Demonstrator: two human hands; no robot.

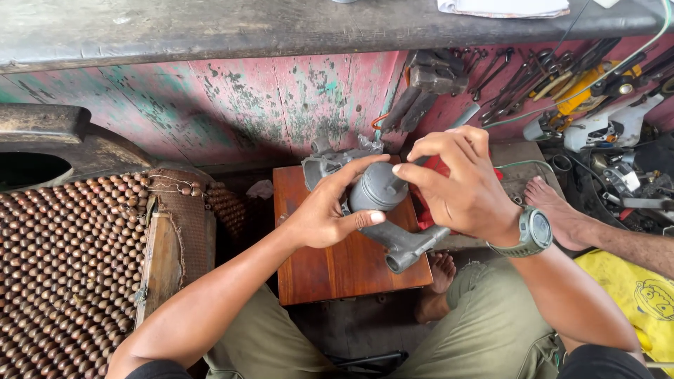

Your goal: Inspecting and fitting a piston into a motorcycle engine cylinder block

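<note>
Person sits low, both hands up over a small wooden stool (337, 270). They hold a grey metal casting (382, 193), an engine-type part with a round capped cylinder on top and a tube arm running down to an open socket at the lower end. The casting is in the air above the stool, not resting on it.

Left hand (326, 214) is closed on the casting from the side, thumb under the cylinder and index finger arched over its top; looks like the steadying grip. Right hand (460, 182) covers the far side, fingers curled down onto the cylinder cap, closed on the same part, as if to turn or press it. A grey watch (533, 231) sits on the right wrist.

Behind the hands there is a red object, mostly hidden. A beaded seat mat (70, 274) lies left. Spanners and other tools (519, 77) sit right rear, near another person's bare foot (558, 210).
</note>
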